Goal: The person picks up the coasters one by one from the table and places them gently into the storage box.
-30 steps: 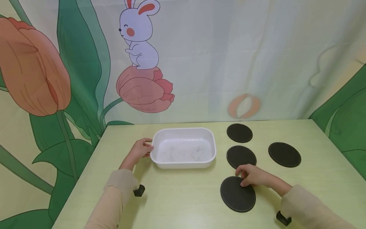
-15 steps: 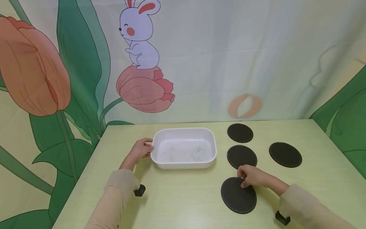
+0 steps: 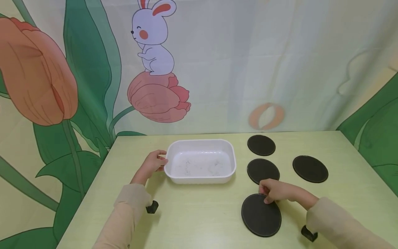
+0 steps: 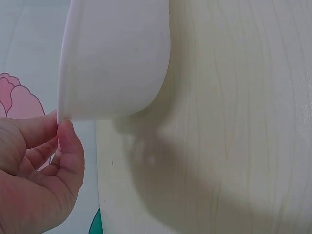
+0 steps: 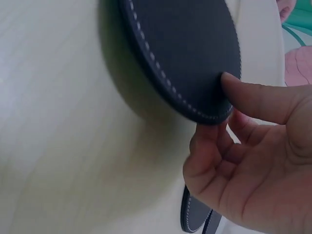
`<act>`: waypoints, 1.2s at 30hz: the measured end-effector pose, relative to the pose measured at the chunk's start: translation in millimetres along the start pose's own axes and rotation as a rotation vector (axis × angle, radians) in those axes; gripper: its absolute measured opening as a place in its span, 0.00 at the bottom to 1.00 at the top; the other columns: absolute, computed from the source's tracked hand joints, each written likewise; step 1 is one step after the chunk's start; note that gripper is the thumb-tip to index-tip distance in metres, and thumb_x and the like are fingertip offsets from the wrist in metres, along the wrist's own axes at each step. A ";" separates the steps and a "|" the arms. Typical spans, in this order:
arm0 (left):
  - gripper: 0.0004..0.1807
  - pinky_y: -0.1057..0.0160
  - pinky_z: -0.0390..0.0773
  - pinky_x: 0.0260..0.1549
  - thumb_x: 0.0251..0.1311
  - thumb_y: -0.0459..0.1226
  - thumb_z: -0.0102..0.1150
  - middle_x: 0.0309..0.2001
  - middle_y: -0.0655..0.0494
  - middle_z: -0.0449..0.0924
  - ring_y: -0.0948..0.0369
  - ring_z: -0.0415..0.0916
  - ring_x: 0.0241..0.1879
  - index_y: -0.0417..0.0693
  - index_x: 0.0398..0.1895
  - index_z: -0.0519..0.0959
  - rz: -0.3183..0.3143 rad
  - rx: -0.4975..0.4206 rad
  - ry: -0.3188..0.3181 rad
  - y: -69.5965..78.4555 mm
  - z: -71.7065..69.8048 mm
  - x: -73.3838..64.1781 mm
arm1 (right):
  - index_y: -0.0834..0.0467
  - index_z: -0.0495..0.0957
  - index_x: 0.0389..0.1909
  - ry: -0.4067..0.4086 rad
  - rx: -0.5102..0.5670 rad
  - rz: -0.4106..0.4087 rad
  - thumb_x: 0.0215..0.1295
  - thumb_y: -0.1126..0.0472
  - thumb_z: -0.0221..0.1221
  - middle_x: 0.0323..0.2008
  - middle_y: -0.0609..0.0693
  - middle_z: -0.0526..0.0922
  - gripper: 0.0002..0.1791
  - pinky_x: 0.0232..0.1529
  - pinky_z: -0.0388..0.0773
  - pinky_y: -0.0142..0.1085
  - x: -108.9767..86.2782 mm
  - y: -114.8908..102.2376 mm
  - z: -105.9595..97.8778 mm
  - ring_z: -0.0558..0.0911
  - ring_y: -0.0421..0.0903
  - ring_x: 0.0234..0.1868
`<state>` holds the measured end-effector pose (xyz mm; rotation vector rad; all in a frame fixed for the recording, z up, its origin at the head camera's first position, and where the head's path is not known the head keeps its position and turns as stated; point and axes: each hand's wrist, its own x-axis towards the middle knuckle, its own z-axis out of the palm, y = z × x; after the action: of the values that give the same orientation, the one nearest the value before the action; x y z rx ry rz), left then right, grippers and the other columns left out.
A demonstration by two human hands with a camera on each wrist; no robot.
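Note:
A white rectangular dish stands on the table, with only faint marks visible on its inner floor. At its left end my left hand pinches the rim between thumb and fingers, as the left wrist view shows on the dish wall. My right hand holds a round black coaster by its far edge, thumb on top and fingers beneath. In the right wrist view this coaster has pale stitching round its edge and is lifted off the table, its shadow below.
Behind the held coaster lie two more black coasters, a nearer one and a farther one. Another coaster lies to the right. The pale table ends at a printed curtain.
The held coaster has come slightly nearer and looks a little larger, its near edge lower in view. My left hand and the dish have stayed in place.

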<state>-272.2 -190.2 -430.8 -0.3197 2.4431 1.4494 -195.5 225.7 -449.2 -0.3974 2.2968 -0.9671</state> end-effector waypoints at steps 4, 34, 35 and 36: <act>0.23 0.66 0.77 0.32 0.58 0.30 0.51 0.46 0.43 0.68 0.57 0.71 0.37 0.42 0.58 0.63 -0.013 -0.002 0.002 0.8 -0.5 -0.4 | 0.63 0.68 0.30 -0.064 0.079 0.010 0.47 0.76 0.52 0.22 0.48 0.64 0.10 0.16 0.61 0.29 -4.2 -3.6 -7.4 0.64 0.42 0.21; 0.23 0.67 0.77 0.32 0.58 0.31 0.51 0.46 0.44 0.69 0.57 0.71 0.37 0.43 0.58 0.64 -0.014 -0.002 0.002 0.7 -1.2 -0.3 | 0.59 0.67 0.36 -0.056 0.629 -0.134 0.56 0.71 0.51 0.26 0.46 0.71 0.08 0.25 0.74 0.31 34.2 -54.9 -34.2 0.73 0.40 0.23; 0.23 0.67 0.77 0.32 0.58 0.31 0.51 0.46 0.44 0.69 0.57 0.71 0.37 0.43 0.57 0.64 -0.017 0.000 0.001 0.3 -1.3 0.2 | 0.59 0.67 0.36 -0.043 0.640 -0.131 0.56 0.71 0.51 0.26 0.46 0.71 0.08 0.25 0.74 0.31 36.8 -57.4 -33.8 0.73 0.40 0.23; 0.22 0.67 0.77 0.32 0.58 0.31 0.51 0.46 0.44 0.69 0.57 0.71 0.37 0.44 0.57 0.64 -0.021 0.000 0.003 -0.3 -1.5 0.9 | 0.59 0.66 0.37 -0.029 0.650 -0.131 0.56 0.71 0.51 0.26 0.46 0.71 0.09 0.25 0.74 0.31 39.6 -59.9 -33.3 0.73 0.40 0.23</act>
<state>-273.1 -191.7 -430.7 -0.3462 2.4346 1.4412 -244.8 183.4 -404.1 -0.2777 1.8083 -1.6766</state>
